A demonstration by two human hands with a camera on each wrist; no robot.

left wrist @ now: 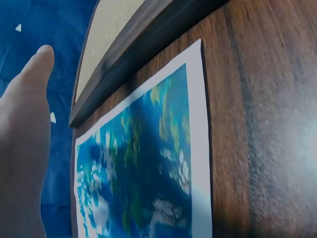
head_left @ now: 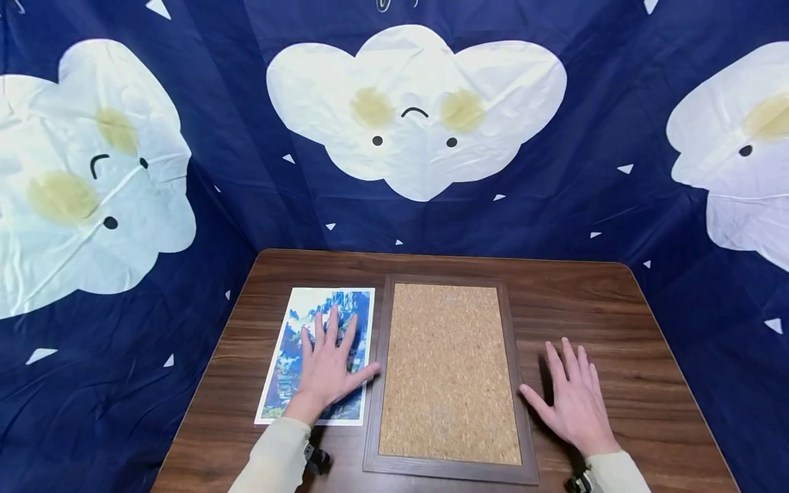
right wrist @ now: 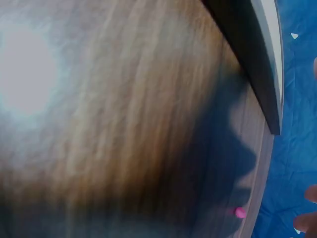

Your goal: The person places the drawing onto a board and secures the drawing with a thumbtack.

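My left hand (head_left: 327, 373), fingers spread straight, is over a picture print (head_left: 300, 301) with a white border and a blue-green mountain scene. In the left wrist view a gap shows between the thumb (left wrist: 37, 74) and the print (left wrist: 148, 148). A framed cork board (head_left: 450, 376) with a brown wooden frame lies to the right of the print. My right hand (head_left: 576, 407) is beyond the board's right edge, fingers extended, holding nothing; its shadow falls on the table. A small pink object (right wrist: 240, 212) shows in the right wrist view, hidden from the head view.
The dark wood-grain table (head_left: 585, 294) has rounded far corners. Blue fabric (head_left: 382, 219) with white clouds and triangles hangs around its back and sides. Each wrist wears a small black camera, such as the left wrist camera (head_left: 317, 459).
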